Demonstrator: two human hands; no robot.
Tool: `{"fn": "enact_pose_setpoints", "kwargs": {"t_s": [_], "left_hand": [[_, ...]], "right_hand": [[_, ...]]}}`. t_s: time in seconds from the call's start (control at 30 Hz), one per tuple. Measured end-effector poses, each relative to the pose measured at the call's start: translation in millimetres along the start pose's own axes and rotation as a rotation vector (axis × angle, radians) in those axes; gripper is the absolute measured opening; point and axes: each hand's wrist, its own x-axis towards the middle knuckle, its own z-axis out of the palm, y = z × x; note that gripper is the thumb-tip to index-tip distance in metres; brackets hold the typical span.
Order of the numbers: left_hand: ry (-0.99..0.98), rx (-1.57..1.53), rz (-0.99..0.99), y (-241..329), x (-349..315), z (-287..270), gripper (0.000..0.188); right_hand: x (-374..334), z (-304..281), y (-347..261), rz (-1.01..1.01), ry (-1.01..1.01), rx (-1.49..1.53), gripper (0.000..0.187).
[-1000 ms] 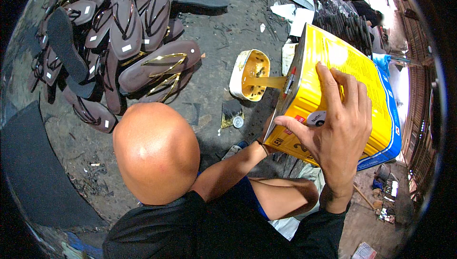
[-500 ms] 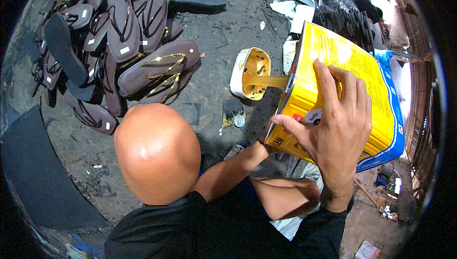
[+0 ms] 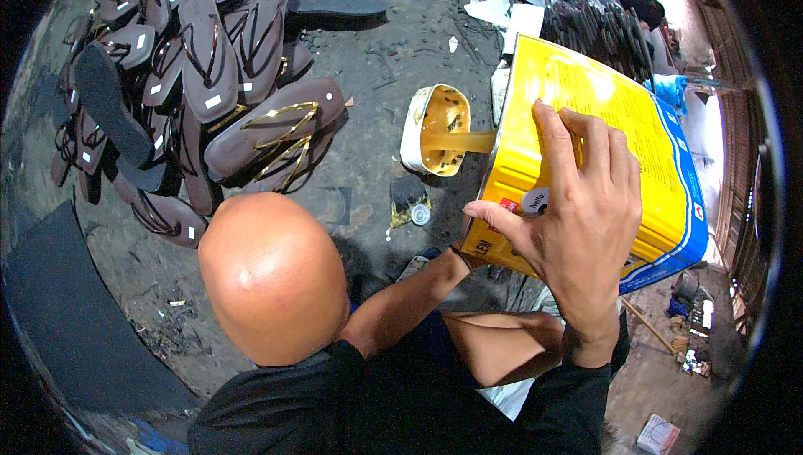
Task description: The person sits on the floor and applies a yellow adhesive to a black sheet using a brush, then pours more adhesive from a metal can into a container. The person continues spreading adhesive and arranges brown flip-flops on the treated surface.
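The yellow-and-blue tin (image 3: 602,87) lies directly under the right hand (image 3: 577,196), tipped on its side with its top end toward the left and its blue base toward the right. That hand clasps the tin from above, thumb set apart along the edge by the top end, the bent fingers pressing on the yellow side. The left forearm (image 3: 410,296) reaches up to the tin's near lower corner; the left hand is hidden behind the tin, so its grip cannot be told. An amber stream (image 3: 468,142) runs from the tin's top end into a white tub (image 3: 410,141), which stands on the floor (image 3: 360,62) left of the tin, apart from both hands. Against the picture from a second ago, the tin's top end sits farther left and the metal top with its opening, visible then, is now out of sight; the stream is pouring in both. The right hand keeps its hold, and the brown flip-flops (image 3: 209,62) lie heaped as before.
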Motion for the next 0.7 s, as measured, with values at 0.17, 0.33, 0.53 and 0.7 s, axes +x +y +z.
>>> {"fn": "enact_pose_setpoints", "kwargs": {"t_s": [0.17, 0.33, 0.53, 0.7], "left_hand": [[0.015, 0.006, -0.022, -1, 1, -10, 0.079], [0.036, 0.046, -0.013, 3, 3, -22, 0.079], [0.107, 0.191, 0.014, -8, 8, -35, 0.079], [0.411, 0.45, -0.147, -15, -1, -18, 0.083]], "right_hand": [[-12, 3, 17, 0.025, 0.039, 0.058, 0.088], [-45, 22, 65, 0.104, 0.13, 0.25, 0.091], [-121, 97, 152, 0.398, 0.211, 0.679, 0.078], [-209, 225, 197, 0.788, 0.501, 1.147, 0.042]]}}
